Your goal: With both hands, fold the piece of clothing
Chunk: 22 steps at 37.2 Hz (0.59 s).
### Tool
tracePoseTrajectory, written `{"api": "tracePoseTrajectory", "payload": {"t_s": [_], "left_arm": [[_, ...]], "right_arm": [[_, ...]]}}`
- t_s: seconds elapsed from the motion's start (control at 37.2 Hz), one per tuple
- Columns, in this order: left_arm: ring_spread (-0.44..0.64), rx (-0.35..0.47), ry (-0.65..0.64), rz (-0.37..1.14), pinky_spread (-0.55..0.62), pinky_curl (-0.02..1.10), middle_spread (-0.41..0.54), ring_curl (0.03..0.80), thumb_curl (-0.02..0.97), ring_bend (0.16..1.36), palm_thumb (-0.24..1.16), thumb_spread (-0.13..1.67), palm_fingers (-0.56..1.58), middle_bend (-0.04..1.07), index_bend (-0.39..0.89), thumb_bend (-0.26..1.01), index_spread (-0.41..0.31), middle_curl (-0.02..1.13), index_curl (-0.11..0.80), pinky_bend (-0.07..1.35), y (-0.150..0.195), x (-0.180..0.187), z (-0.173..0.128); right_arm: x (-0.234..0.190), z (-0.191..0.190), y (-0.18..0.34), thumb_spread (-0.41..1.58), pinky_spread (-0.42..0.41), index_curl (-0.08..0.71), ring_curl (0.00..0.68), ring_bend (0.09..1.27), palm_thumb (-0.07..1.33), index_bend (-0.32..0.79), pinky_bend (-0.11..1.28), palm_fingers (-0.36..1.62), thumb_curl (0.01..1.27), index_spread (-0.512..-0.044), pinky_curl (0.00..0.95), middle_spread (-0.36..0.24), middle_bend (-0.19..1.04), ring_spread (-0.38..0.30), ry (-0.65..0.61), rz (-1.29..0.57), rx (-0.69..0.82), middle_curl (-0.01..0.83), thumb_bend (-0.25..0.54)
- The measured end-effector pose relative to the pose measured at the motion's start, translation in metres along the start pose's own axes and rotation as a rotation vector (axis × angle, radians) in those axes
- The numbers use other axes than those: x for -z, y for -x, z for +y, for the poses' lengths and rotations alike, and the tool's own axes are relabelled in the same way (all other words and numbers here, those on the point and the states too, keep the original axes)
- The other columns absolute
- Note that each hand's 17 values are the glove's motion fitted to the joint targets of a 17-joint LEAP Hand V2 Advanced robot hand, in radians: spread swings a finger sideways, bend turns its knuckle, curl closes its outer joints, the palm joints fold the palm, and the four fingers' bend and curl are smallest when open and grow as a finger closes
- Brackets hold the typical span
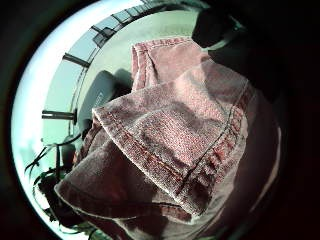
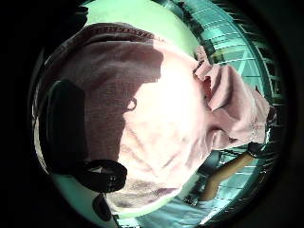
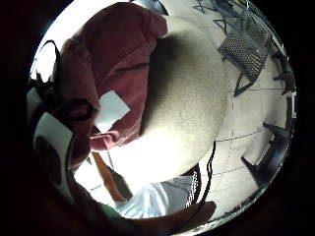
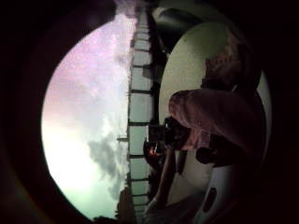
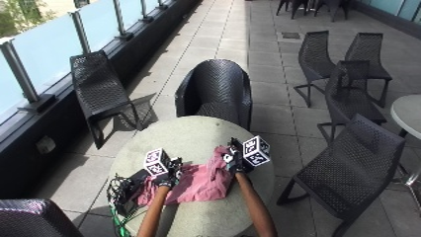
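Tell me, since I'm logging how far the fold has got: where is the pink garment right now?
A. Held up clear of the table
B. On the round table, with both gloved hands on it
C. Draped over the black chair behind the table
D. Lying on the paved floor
B: the outside view shows the pink garment on the round table, with the left hand and right hand on it.

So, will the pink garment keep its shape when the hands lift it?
Probably not. The pink garment lies rumpled on the round table and bunches at the right hand, so it looks floppy. Its thick stitched hem may resist creasing a little.
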<state>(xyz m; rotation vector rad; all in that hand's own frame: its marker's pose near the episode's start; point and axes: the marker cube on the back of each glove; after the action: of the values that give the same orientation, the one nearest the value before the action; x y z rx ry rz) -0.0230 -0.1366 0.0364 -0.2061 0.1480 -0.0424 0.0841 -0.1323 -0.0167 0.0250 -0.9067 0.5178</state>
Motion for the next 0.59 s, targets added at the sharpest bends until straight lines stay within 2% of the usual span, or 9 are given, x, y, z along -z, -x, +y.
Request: {"api": "tracePoseTrajectory", "payload": {"t_s": [0.05, 0.13, 0.19, 0.24, 0.38, 0.43, 0.54, 0.59], "left_arm": [[0.19, -0.012, -0.036, 0.141, 0.38, 0.40, 0.025, 0.326, 0.198, 0.56, 0.32, 1.58, 0.40, 0.15, 0.16, 0.04, -0.085, 0.30, 0.385, 0.33, 0.003, 0.018, -0.006], [0.20, -0.028, -0.103, 0.352, 0.37, 0.40, 0.028, 0.325, 0.207, 0.56, 0.34, 1.58, 0.40, 0.15, 0.15, 0.05, -0.080, 0.30, 0.380, 0.35, 0.023, 0.037, -0.032], [0.19, -0.033, -0.162, 0.411, 0.37, 0.40, 0.028, 0.323, 0.214, 0.56, 0.36, 1.58, 0.41, 0.17, 0.14, 0.06, -0.077, 0.30, 0.376, 0.35, 0.037, 0.055, -0.039], [0.19, -0.016, -0.218, 0.378, 0.37, 0.40, 0.026, 0.323, 0.222, 0.56, 0.39, 1.59, 0.42, 0.17, 0.14, 0.08, -0.076, 0.31, 0.372, 0.35, 0.049, 0.072, -0.039], [0.18, 0.059, -0.322, 0.185, 0.36, 0.39, 0.007, 0.320, 0.246, 0.56, 0.47, 1.59, 0.45, 0.18, 0.16, 0.12, -0.084, 0.31, 0.368, 0.33, 0.072, 0.100, -0.027], [0.17, 0.083, -0.353, 0.125, 0.35, 0.39, -0.002, 0.322, 0.254, 0.56, 0.49, 1.59, 0.46, 0.18, 0.15, 0.13, -0.089, 0.32, 0.366, 0.32, 0.077, 0.110, -0.018], [0.16, 0.126, -0.403, 0.069, 0.35, 0.39, -0.021, 0.321, 0.276, 0.56, 0.55, 1.59, 0.47, 0.18, 0.15, 0.16, -0.093, 0.32, 0.365, 0.32, 0.089, 0.125, 0.000], [0.15, 0.132, -0.411, 0.068, 0.35, 0.39, -0.029, 0.321, 0.284, 0.56, 0.56, 1.58, 0.47, 0.18, 0.15, 0.17, -0.096, 0.33, 0.364, 0.31, 0.092, 0.128, 0.006]], "right_arm": [[-0.019, 0.005, 0.037, 0.99, -0.284, 0.294, 0.483, 0.86, 1.03, 0.16, 0.78, 1.32, 0.42, -0.248, 0.454, -0.194, 0.53, -0.232, 0.024, 0.033, 0.075, 0.521, 0.099], [-0.056, 0.020, 0.094, 0.93, -0.285, 0.303, 0.482, 0.85, 1.02, 0.15, 0.78, 1.31, 0.44, -0.248, 0.459, -0.195, 0.53, -0.232, 0.057, 0.127, 0.212, 0.522, 0.064], [-0.084, 0.031, 0.123, 0.88, -0.286, 0.309, 0.484, 0.86, 1.02, 0.15, 0.78, 1.29, 0.45, -0.254, 0.461, -0.196, 0.52, -0.234, 0.082, 0.194, 0.292, 0.522, 0.042], [-0.113, 0.041, 0.144, 0.85, -0.285, 0.315, 0.482, 0.85, 1.02, 0.15, 0.78, 1.29, 0.47, -0.256, 0.463, -0.197, 0.52, -0.234, 0.111, 0.244, 0.355, 0.524, 0.025], [-0.180, 0.066, 0.173, 0.77, -0.286, 0.326, 0.483, 0.85, 1.02, 0.14, 0.78, 1.29, 0.50, -0.259, 0.466, -0.197, 0.52, -0.235, 0.219, 0.302, 0.466, 0.525, -0.008], [-0.198, 0.090, 0.184, 0.75, -0.286, 0.330, 0.483, 0.85, 1.03, 0.14, 0.78, 1.29, 0.52, -0.259, 0.466, -0.197, 0.51, -0.235, 0.318, 0.294, 0.487, 0.525, -0.016], [-0.214, 0.161, 0.205, 0.71, -0.283, 0.337, 0.483, 0.84, 1.03, 0.15, 0.77, 1.29, 0.54, -0.261, 0.468, -0.197, 0.51, -0.236, 0.605, 0.242, 0.450, 0.527, -0.023], [-0.228, 0.170, 0.201, 0.69, -0.283, 0.340, 0.483, 0.84, 1.03, 0.15, 0.77, 1.29, 0.55, -0.263, 0.469, -0.197, 0.51, -0.236, 0.616, 0.296, 0.435, 0.527, -0.024]]}}
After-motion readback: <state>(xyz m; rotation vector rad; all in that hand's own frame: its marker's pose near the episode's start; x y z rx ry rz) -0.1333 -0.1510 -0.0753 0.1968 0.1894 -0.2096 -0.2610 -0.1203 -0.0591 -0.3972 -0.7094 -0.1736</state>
